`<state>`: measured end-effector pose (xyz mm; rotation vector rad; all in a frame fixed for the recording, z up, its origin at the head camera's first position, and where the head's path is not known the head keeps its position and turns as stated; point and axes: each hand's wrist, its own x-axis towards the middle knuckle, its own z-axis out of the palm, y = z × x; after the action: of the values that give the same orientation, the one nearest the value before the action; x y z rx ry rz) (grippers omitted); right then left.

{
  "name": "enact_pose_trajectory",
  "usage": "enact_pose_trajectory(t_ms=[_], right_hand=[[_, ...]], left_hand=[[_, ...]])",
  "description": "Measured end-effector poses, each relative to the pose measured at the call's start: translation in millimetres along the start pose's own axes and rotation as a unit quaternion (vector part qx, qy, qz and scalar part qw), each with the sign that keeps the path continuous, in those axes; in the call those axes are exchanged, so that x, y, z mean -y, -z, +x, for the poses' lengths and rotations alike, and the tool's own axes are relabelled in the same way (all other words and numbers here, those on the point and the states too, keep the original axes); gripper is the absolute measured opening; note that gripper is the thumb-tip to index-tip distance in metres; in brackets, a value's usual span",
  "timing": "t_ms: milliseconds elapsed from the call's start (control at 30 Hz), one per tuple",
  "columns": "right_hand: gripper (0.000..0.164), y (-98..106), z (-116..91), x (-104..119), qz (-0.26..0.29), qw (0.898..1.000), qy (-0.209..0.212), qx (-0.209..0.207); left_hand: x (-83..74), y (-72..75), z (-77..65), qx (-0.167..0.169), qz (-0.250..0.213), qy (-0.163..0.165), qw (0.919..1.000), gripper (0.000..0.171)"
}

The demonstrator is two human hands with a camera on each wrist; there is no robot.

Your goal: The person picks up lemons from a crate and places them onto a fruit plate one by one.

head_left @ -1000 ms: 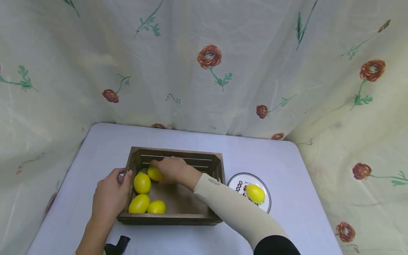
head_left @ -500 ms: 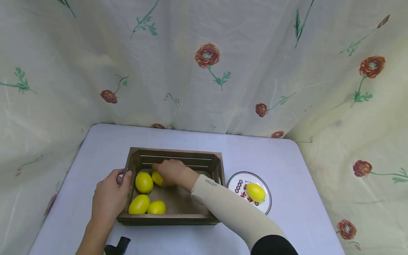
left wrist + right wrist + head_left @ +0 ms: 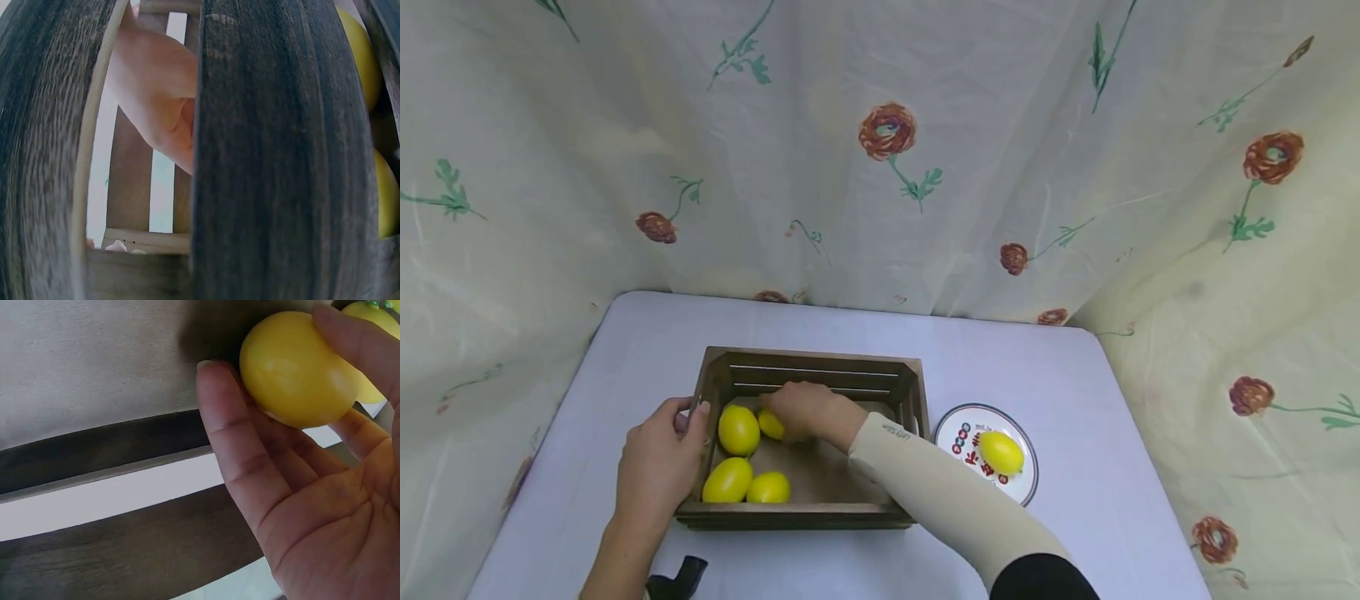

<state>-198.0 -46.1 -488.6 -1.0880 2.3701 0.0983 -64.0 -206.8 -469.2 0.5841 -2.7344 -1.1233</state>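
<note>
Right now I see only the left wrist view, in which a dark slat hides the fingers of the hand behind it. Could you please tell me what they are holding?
Observer: The right hand has its thumb and fingers around a yellow fruit.
Operator: Thank you. And the other one, which my camera does not show me?
Observer: The left hand grips the left end of the crate.
Operator: Understood. Is there also something outside of it?
Observer: Yes, one more fruit lies on a round plate, to the right.
</note>
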Motion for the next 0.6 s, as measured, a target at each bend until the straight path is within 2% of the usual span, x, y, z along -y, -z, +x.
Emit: enact_pose_trajectory(t_ms=[200, 600], right_hand=[[0.056, 8.7, -12.1, -2.0, 0.001, 1.0, -0.004, 0.014], [0.058, 25.9, -35.9, -6.2, -0.012, 1.0, 0.015, 0.012]], left_hand=[[0.5, -0.6, -0.1, 0.001, -0.004, -0.005, 1.0, 0.046], [1.2, -1.6, -1.7, 0.0, -0.009, -0.004, 0.9999, 0.045]])
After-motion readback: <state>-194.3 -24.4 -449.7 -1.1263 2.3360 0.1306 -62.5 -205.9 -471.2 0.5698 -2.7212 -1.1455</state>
